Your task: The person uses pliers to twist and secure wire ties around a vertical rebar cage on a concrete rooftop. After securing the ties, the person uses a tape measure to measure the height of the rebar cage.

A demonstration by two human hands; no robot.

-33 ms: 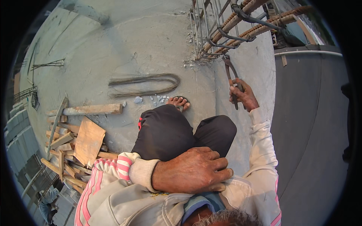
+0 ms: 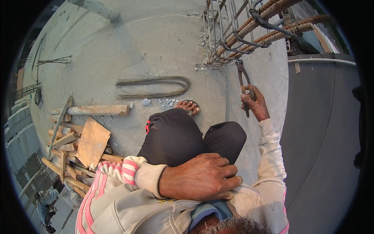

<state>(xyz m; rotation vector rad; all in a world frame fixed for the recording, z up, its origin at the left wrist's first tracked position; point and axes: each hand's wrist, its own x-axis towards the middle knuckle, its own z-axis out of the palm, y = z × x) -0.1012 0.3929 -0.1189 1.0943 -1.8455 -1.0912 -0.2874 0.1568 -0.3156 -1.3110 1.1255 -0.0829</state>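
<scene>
My right hand [image 2: 256, 103] is closed round the handles of a pair of steel pincers [image 2: 242, 74], reddish where I grip them. The jaws point away from me and reach the near lower corner of a rebar cage [image 2: 233, 41]; whether they bite on a wire there is too small to tell. My left hand [image 2: 200, 176] lies across my front above the knees, back upward, fingers curled and together; what is under them is hidden. On the concrete beyond my foot lies a bent bundle of thin tie wire [image 2: 156, 95].
Scrap wood [image 2: 70, 146] with a plywood piece [image 2: 93, 140] and a round post [image 2: 101, 110] lies to the left. Stone chips [image 2: 146, 101] sit near my foot. The slab ends at right above a dark surface [image 2: 319, 136]. Another person [image 2: 46, 206] is at lower left.
The whole view has shifted slightly, so the scene sits a little further right. My right hand stays on the pincers at the cage corner; my left hand keeps its pose.
</scene>
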